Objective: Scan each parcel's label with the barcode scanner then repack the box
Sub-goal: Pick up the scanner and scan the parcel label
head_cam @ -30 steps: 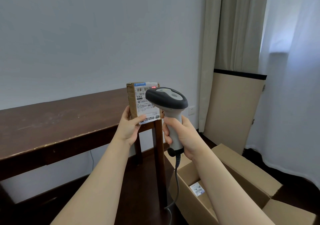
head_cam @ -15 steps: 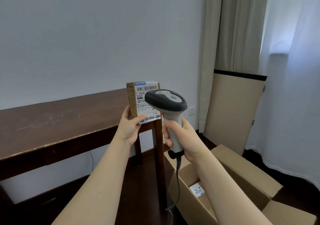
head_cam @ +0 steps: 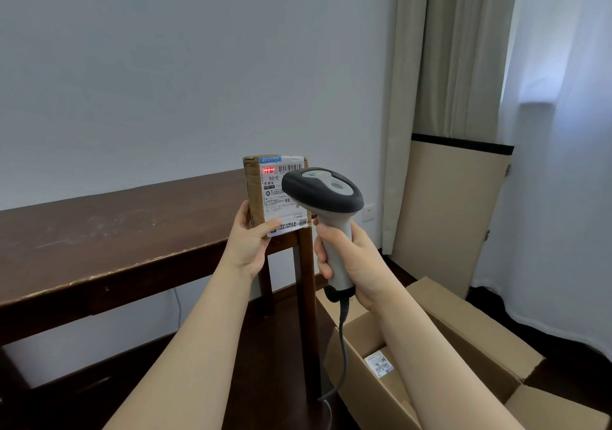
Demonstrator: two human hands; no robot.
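Our left hand (head_cam: 249, 244) grips the parcel (head_cam: 265, 191) upright; our right hand (head_cam: 351, 257) clasps the barcode scanner (head_cam: 323, 194) just beside its label (head_cam: 281, 177).

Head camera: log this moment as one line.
step: scanning | left hand: holds parcel | right hand: grips scanner | beam: red, on label barcode | box: open, on floor

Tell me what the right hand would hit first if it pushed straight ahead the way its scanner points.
Probably the small brown cardboard parcel, on its white label: the right hand aims the grey-and-black barcode scanner at it. The gap is hard to judge.
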